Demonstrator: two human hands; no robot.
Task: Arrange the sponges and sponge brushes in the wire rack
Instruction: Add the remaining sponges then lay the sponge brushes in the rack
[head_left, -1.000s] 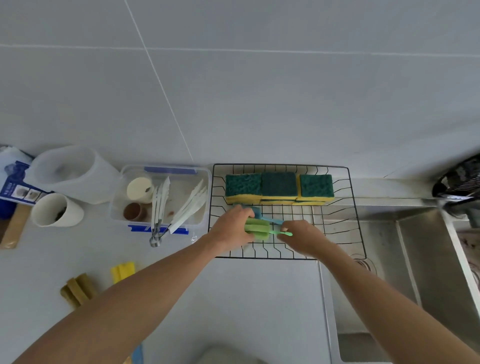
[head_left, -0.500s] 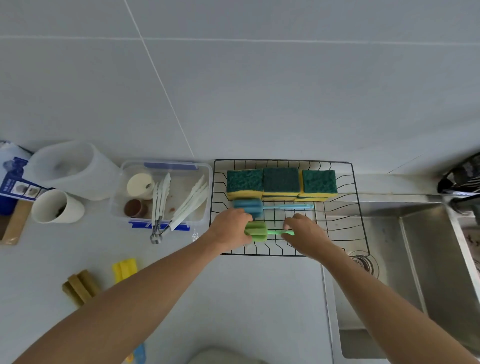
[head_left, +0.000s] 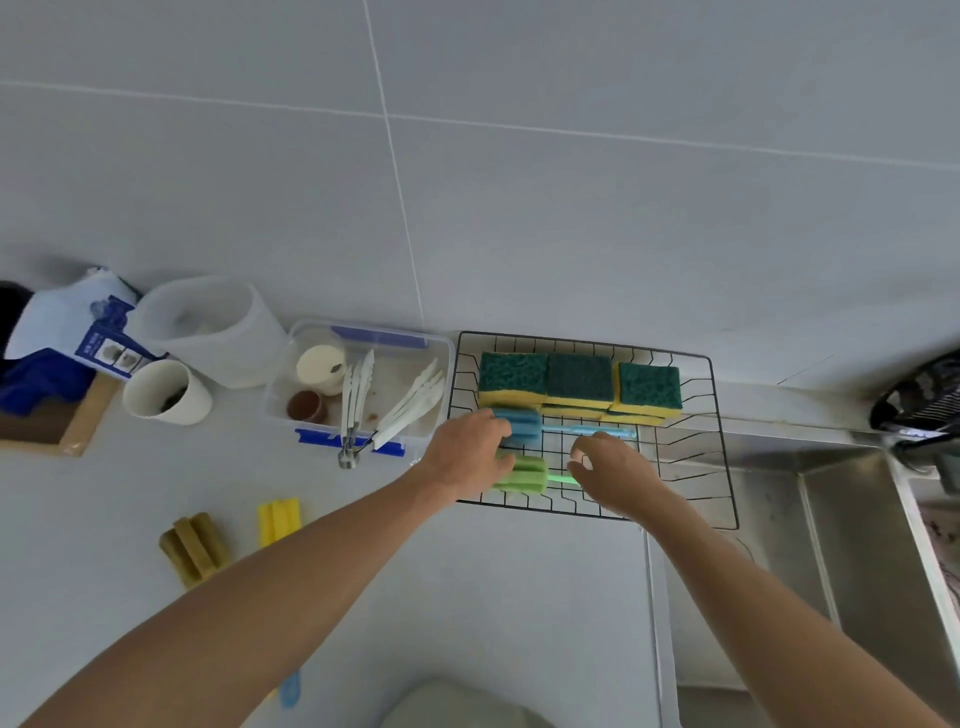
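The black wire rack (head_left: 723, 447) sits on the counter beside the sink. Three green-and-yellow sponges (head_left: 579, 383) stand in a row along its back. A blue sponge brush (head_left: 524, 427) lies just in front of them with its handle pointing right. A green sponge brush (head_left: 524, 474) lies nearer the front edge. My left hand (head_left: 462, 460) grips the left end of the green head, its thumb touching the blue head. My right hand (head_left: 615, 473) hovers over the green handle with its fingers spread. On the counter to the left lie a yellow sponge brush (head_left: 280, 519) and an olive sponge brush (head_left: 192, 545).
A clear plastic box (head_left: 436, 345) with white utensils and small cups stands left of the rack. Further left are a white cup (head_left: 166, 392) and a translucent tub (head_left: 218, 322). The steel sink (head_left: 831, 545) drops away on the right. A blue handle (head_left: 290, 688) shows under my left arm.
The blue brush now lies alone behind; both hands brought the green brush down toward the rack's front. My right hand's fingers have spread off the green handle.
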